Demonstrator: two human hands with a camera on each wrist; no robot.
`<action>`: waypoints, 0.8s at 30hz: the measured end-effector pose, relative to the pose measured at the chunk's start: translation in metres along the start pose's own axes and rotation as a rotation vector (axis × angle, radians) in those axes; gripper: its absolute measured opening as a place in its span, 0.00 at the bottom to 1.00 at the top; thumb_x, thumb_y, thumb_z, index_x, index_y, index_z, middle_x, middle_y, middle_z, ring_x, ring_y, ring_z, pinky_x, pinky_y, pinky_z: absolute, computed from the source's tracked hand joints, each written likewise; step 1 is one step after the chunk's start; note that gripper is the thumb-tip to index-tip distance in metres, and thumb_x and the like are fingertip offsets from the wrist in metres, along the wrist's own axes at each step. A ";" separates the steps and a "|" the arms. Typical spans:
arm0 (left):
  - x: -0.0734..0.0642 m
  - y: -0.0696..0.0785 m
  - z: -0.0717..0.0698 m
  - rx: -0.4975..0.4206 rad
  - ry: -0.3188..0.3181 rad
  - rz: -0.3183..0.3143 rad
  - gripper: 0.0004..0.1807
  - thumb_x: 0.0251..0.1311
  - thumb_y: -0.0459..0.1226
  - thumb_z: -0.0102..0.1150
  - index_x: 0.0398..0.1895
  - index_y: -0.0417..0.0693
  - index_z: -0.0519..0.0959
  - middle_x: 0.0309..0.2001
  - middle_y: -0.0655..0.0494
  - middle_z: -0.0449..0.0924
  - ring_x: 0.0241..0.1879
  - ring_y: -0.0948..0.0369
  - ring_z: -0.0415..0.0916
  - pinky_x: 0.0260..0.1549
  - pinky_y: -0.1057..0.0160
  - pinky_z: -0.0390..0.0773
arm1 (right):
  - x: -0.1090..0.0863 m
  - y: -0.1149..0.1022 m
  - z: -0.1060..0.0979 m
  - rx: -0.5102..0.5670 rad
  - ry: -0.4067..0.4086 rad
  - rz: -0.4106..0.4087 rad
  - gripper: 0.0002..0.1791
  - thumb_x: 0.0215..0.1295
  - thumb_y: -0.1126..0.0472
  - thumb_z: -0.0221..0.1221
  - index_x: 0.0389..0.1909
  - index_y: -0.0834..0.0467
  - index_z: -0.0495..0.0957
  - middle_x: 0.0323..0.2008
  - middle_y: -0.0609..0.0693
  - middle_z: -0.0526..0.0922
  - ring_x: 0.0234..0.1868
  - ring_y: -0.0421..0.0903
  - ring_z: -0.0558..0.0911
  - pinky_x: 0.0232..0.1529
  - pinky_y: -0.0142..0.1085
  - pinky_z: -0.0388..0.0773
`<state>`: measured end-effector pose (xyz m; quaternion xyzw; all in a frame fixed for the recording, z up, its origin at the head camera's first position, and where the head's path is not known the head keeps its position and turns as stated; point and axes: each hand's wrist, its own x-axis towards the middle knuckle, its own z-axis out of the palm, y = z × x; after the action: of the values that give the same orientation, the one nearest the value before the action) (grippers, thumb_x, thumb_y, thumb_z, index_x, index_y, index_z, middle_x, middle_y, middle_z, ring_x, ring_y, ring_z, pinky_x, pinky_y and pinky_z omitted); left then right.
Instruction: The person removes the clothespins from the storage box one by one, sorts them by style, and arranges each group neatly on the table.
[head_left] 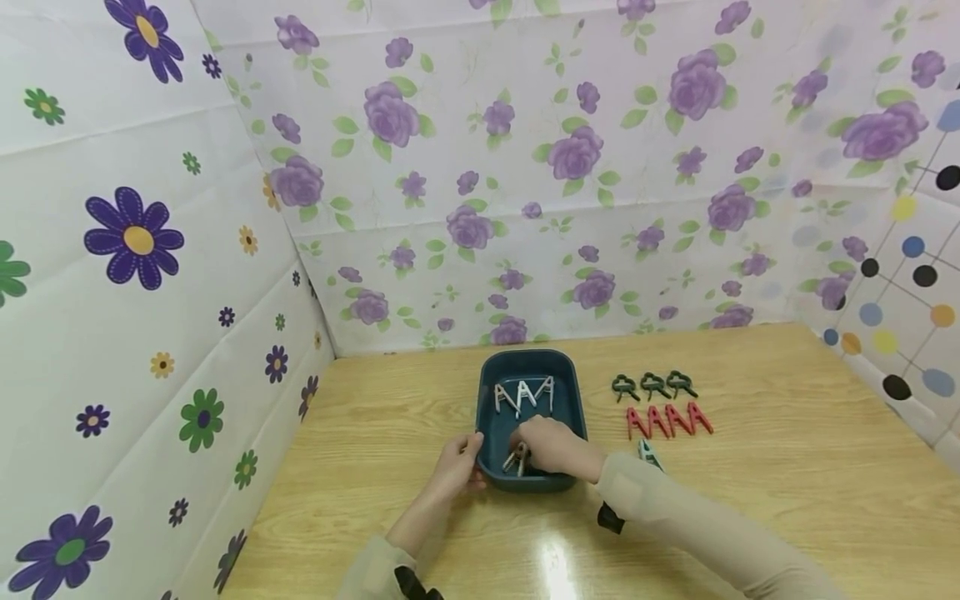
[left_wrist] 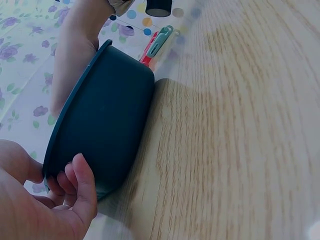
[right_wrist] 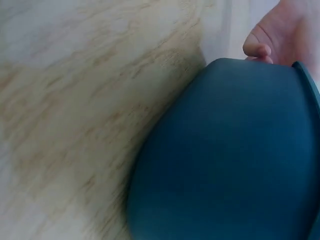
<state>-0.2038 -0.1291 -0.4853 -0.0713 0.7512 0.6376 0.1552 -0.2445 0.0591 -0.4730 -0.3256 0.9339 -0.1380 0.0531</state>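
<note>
A dark teal plastic basin (head_left: 531,358) stands on the table. My left hand (head_left: 454,465) grips its near left rim, thumb on top and fingers curled against the outer wall, as the left wrist view shows. Inside the basin, my right hand (head_left: 553,443) reaches down with curled fingers and pinches a brown clothespin (head_left: 521,457) among the brown ones near the front; its fingertips are partly hidden. Toward the back of the basin lie a light brown clothespin (head_left: 506,398) and white clothespins (head_left: 527,395) in a row.
Right of the basin, dark green clips (head_left: 654,384) form a row on the table (head_left: 750,492). Several red clothespins (head_left: 670,421) lie in front of them. A light green clothespin (head_left: 649,454) sits nearer, beside the right sleeve. Flowered sheets (head_left: 480,167) hang behind and at the left.
</note>
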 end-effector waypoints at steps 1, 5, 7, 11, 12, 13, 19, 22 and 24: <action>0.000 0.000 0.000 -0.001 -0.002 -0.001 0.27 0.74 0.50 0.41 0.61 0.36 0.67 0.25 0.57 0.68 0.22 0.65 0.67 0.23 0.70 0.78 | 0.000 0.001 0.000 -0.019 0.013 0.014 0.08 0.55 0.66 0.67 0.35 0.52 0.86 0.32 0.48 0.84 0.33 0.44 0.81 0.30 0.35 0.80; 0.002 0.000 0.001 0.002 0.006 -0.012 0.25 0.75 0.48 0.41 0.60 0.36 0.69 0.24 0.58 0.68 0.21 0.66 0.68 0.22 0.70 0.78 | 0.000 0.004 -0.005 -0.046 0.002 0.081 0.01 0.60 0.59 0.65 0.31 0.51 0.83 0.28 0.47 0.79 0.30 0.43 0.75 0.28 0.37 0.76; 0.003 0.000 0.001 0.010 0.011 -0.021 0.25 0.75 0.48 0.40 0.60 0.36 0.69 0.24 0.58 0.68 0.22 0.65 0.68 0.23 0.70 0.78 | 0.000 0.006 -0.008 -0.013 -0.024 0.113 0.04 0.65 0.59 0.61 0.31 0.53 0.82 0.27 0.48 0.79 0.28 0.43 0.76 0.27 0.37 0.76; 0.003 0.001 0.001 0.021 0.026 -0.026 0.26 0.74 0.49 0.41 0.61 0.36 0.68 0.25 0.57 0.68 0.22 0.65 0.68 0.23 0.69 0.79 | 0.001 0.010 -0.014 0.011 -0.061 0.126 0.08 0.71 0.61 0.54 0.32 0.56 0.80 0.26 0.49 0.80 0.27 0.44 0.79 0.27 0.37 0.77; 0.002 0.001 0.001 0.018 0.026 -0.023 0.26 0.74 0.49 0.41 0.62 0.36 0.68 0.25 0.57 0.68 0.22 0.65 0.68 0.23 0.69 0.79 | 0.000 0.011 -0.015 0.003 -0.068 0.118 0.08 0.71 0.63 0.54 0.33 0.56 0.79 0.27 0.49 0.80 0.28 0.45 0.79 0.28 0.37 0.77; 0.002 0.001 0.001 0.015 0.024 -0.020 0.27 0.74 0.49 0.41 0.62 0.36 0.67 0.25 0.57 0.68 0.21 0.65 0.68 0.23 0.69 0.79 | 0.000 0.013 -0.016 -0.007 -0.081 0.109 0.07 0.70 0.64 0.53 0.35 0.57 0.79 0.29 0.50 0.80 0.29 0.45 0.80 0.29 0.37 0.77; 0.002 0.000 0.001 -0.001 0.010 -0.003 0.27 0.75 0.49 0.41 0.63 0.36 0.66 0.25 0.57 0.69 0.21 0.66 0.67 0.23 0.70 0.79 | 0.001 0.017 -0.023 -0.042 -0.240 0.077 0.08 0.69 0.68 0.52 0.39 0.57 0.80 0.35 0.51 0.82 0.36 0.48 0.80 0.40 0.41 0.80; 0.003 -0.001 0.002 0.000 0.011 -0.003 0.27 0.75 0.49 0.40 0.63 0.36 0.66 0.25 0.57 0.68 0.21 0.66 0.68 0.24 0.70 0.79 | 0.002 0.018 -0.021 -0.041 -0.287 0.074 0.11 0.71 0.67 0.51 0.39 0.55 0.82 0.37 0.50 0.83 0.41 0.48 0.81 0.45 0.42 0.80; 0.003 -0.002 0.002 -0.001 0.013 0.000 0.27 0.75 0.49 0.40 0.64 0.36 0.66 0.25 0.57 0.68 0.21 0.66 0.68 0.23 0.70 0.79 | 0.003 0.018 -0.018 -0.025 -0.274 0.075 0.10 0.70 0.67 0.52 0.41 0.54 0.82 0.38 0.50 0.82 0.42 0.48 0.80 0.44 0.41 0.79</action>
<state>-0.2053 -0.1274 -0.4885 -0.0753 0.7518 0.6376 0.1503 -0.2609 0.0753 -0.4611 -0.3068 0.9310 -0.0787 0.1814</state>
